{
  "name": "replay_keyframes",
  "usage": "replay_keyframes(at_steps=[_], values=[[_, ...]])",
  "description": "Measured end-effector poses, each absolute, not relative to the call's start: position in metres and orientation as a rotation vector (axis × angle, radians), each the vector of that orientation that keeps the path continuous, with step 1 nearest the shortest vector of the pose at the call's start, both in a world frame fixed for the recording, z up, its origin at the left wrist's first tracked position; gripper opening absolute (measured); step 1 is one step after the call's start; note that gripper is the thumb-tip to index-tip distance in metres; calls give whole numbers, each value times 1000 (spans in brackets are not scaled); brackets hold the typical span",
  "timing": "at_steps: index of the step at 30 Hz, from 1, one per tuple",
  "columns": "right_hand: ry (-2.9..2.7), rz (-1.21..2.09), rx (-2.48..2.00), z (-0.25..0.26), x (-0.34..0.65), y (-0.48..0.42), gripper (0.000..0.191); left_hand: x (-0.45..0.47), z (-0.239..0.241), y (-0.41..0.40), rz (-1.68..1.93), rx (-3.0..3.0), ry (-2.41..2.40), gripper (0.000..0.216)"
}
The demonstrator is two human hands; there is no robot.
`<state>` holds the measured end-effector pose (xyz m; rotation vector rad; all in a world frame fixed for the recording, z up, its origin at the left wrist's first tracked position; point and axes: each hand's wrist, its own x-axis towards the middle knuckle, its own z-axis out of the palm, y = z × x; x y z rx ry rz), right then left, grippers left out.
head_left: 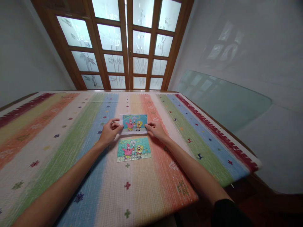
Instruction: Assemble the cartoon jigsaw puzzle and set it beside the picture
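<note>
A printed cartoon picture card [134, 123] with a white border is held up above the table between my two hands. My left hand [110, 130] pinches its left edge, thumb in front. On the opposite edge my right hand [155, 130] grips it between thumb and fingers. Just below the card, on the near side, a jigsaw puzzle [133, 149] lies flat on the cloth with its pieces joined. It bears the same pink, yellow and pale green cartoon figures as the card.
A striped, patterned tablecloth [71, 151] covers the table. Beyond its far edge stands a wooden door [127, 56] with frosted panes. A pale glass panel [220, 97] is against the wall at the right.
</note>
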<state>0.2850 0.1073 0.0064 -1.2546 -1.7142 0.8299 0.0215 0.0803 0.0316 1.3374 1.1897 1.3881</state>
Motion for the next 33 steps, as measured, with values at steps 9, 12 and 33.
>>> replay_keyframes(at_steps=[9,12,33], values=[[-1770,723,-1310,4,278,112,21,13,17,80,1387,1501,1227,46],[-1784,677,-1340,2,276,111,22,14,17,78,1384,1555,1288,44],[-1910,525,-1420,2,274,102,28,12,14,78,1289,1640,1508,37]])
